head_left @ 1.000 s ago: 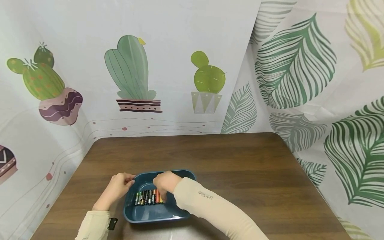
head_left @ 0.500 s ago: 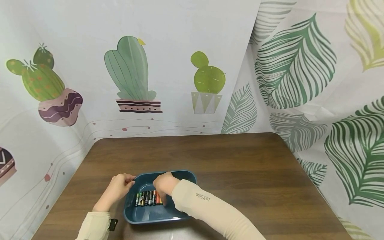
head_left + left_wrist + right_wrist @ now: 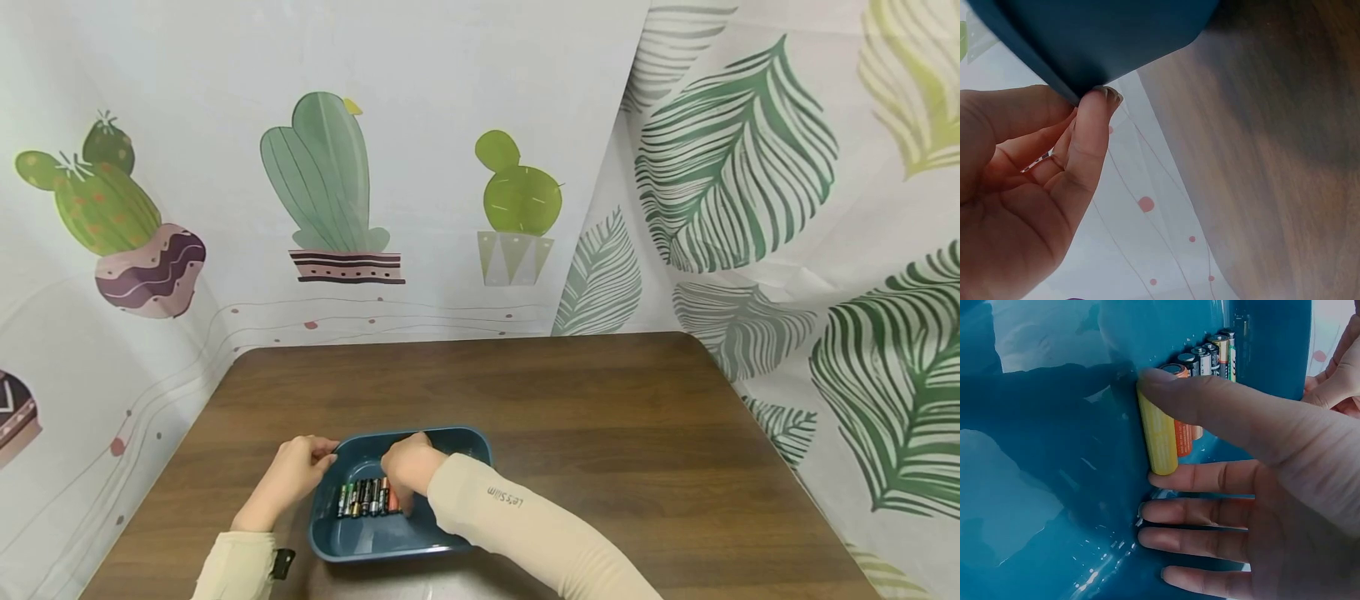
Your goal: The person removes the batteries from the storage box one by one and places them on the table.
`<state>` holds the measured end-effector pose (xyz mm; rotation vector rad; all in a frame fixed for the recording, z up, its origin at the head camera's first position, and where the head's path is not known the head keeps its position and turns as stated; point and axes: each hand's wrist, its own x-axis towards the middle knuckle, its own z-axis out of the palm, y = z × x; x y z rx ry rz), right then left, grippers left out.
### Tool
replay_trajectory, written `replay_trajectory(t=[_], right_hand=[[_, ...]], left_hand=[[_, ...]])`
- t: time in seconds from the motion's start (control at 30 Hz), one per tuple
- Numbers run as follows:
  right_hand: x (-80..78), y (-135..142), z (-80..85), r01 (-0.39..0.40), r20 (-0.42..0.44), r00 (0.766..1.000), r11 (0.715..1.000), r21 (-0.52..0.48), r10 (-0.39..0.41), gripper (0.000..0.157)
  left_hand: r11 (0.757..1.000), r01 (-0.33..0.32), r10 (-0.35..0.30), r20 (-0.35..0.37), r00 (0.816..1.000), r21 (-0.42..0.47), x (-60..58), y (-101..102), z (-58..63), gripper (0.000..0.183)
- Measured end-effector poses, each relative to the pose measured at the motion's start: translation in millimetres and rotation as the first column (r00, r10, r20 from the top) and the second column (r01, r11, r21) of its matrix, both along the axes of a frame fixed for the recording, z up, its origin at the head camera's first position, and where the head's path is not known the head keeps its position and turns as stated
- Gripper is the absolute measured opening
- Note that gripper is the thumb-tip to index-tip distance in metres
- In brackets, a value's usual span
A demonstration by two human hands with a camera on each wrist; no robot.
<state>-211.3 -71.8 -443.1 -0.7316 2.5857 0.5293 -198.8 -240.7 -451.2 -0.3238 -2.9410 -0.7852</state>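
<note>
A blue tray (image 3: 390, 553) holds a row of several batteries (image 3: 363, 498), mostly dark, standing side by side on its left half. My right hand (image 3: 411, 465) reaches down into the tray at the row's right end. In the right wrist view, its thumb and index finger hold a yellow battery (image 3: 1160, 434) by its two ends. An orange battery (image 3: 1183, 440) lies right behind the yellow one. At the tray's far left corner, my left hand (image 3: 294, 468) pinches the rim between thumb and fingers, as the left wrist view shows up close.
The tray rests near the front of a brown wooden table (image 3: 600, 417). Behind and to the right hang white cloths printed with cacti (image 3: 330, 175) and leaves (image 3: 742, 158).
My right hand has shifted very slightly left, and the yellow battery has gone out of sight behind it in the head view. My left hand has stayed on the tray's corner.
</note>
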Motion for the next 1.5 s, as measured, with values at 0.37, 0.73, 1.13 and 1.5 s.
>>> replay_trajectory(t=[0.37, 0.73, 1.13, 1.5], right_hand=[[-2.7, -1.8, -8.0, -0.017, -0.008, 1.000, 1.000, -0.017, 0.017, 0.050], [3.9, 4.8, 4.6, -0.044, -0.020, 0.999, 0.998, -0.034, 0.043, 0.042], [6.4, 19.4, 29.7, -0.091, 0.012, 0.995, 0.982, -0.163, 0.095, 0.033], [11.0, 49.5, 47.8, -0.263, -0.221, 0.953, 0.928, -0.266, 0.207, 0.062]], left_hand=[[1.000, -0.003, 0.003, 0.005, 1.000, 0.003, 1.3, 0.3, -0.6, 0.015], [1.000, -0.020, 0.020, 0.022, 1.000, 0.022, 2.7, 0.3, 0.6, 0.015], [0.999, -0.035, 0.035, 0.006, 0.999, 0.021, 4.0, -4.6, -1.7, 0.015], [1.000, -0.010, 0.011, -0.038, 0.999, 0.024, 2.4, -1.5, -3.1, 0.016]])
